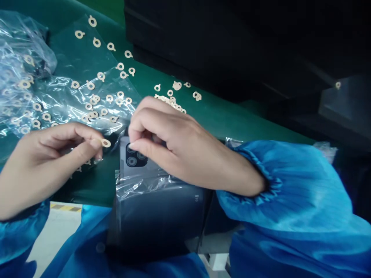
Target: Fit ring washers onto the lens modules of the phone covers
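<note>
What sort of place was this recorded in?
Probably a factory or workshop bench: many small ring-shaped tabs are scattered about the green work surface, a dark tablet-like device lies partly under clear film, and the person wears a blue work sleeve with a gathered cuff.

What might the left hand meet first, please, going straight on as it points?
The left hand would probably meet the dark device first, beside its camera block, though depth is unclear and it might pass above.

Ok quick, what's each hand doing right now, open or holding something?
Left hand: closed, pinching a tabbed ring.
Right hand: fingers curled above the camera module; can't tell whether it's gripping anything.
</note>
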Demonstrator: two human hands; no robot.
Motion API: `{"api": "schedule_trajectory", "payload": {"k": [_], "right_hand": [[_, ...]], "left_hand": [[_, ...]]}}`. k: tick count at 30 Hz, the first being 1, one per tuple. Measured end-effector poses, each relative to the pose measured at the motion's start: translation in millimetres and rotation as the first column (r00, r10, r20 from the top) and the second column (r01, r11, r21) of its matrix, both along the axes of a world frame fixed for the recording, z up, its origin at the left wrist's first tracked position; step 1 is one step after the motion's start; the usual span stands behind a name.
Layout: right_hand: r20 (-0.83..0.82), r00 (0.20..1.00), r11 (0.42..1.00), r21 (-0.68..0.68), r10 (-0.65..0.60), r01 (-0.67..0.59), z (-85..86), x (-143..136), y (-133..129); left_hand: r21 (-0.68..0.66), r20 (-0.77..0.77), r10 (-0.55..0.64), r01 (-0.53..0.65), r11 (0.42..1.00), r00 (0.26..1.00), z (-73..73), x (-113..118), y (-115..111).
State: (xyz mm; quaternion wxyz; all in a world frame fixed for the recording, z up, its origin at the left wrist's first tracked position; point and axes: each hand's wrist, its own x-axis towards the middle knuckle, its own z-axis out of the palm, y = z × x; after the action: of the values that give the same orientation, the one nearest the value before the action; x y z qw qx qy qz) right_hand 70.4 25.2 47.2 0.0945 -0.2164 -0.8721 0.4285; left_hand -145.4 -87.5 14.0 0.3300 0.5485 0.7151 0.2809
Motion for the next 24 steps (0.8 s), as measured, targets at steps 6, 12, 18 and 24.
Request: {"api": "schedule_trajectory", "payload": {"k": [6, 12, 18, 24], "right_hand": [[0.142, 0.989, 0.999, 0.017, 0.029, -0.031, -19.5, 9.8, -9.2], [0.177, 0.983, 0.996, 0.064, 0.046, -0.058, -19.4, 8.1, -9.3], [0.164, 0.983, 0.993, 0.070, 0.078, -0.090, -18.2, 10.1, -9.9], [0.213, 0.976, 0.976, 0.196, 0.053, -0.095, -22.0, 6.4, -17.6]], "left_hand": [[0.001, -0.030, -0.084, 0.084, 0.996, 0.996, 2.7, 11.6, -7.1], [-0.012, -0.025, -0.078, 0.078, 0.997, 0.997, 3.7, 15.7, -8.7], [-0.028, -0.040, -0.074, 0.072, 0.997, 0.996, 1.1, 11.6, -9.3], [-0.036, -0.064, -0.052, 0.050, 0.998, 0.997, 0.8, 9.9, -10.6]]}}
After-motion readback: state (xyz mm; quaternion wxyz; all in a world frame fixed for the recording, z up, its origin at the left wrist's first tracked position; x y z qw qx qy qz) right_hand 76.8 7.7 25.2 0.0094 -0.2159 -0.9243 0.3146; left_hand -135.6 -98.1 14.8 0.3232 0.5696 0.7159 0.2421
